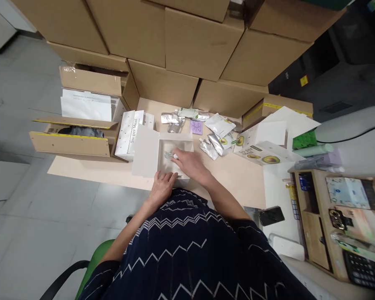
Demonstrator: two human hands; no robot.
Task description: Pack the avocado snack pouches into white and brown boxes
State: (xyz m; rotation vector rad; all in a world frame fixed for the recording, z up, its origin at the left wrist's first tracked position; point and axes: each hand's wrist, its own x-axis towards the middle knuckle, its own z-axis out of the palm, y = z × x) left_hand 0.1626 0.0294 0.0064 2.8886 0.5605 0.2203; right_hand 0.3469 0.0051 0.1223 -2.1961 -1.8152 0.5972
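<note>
An open white box (176,146) lies on the table in front of me, its lid (145,151) folded out to the left. My right hand (189,163) reaches into it, its fingers closed on a small pouch with a white cap (168,155). At the box's near left corner, my left hand (163,186) has its fingers bent over the front wall, gripping it. Beyond the box lie several silver pouches (208,148), a purple sachet (196,127) and a white sachet with an avocado print (219,125).
Cardboard boxes (203,43) are stacked along the back. Open cartons (70,146) and a white printed box (131,135) stand left. To the right are an open avocado-print box (259,152), a phone (271,216) and a wooden organizer (315,241).
</note>
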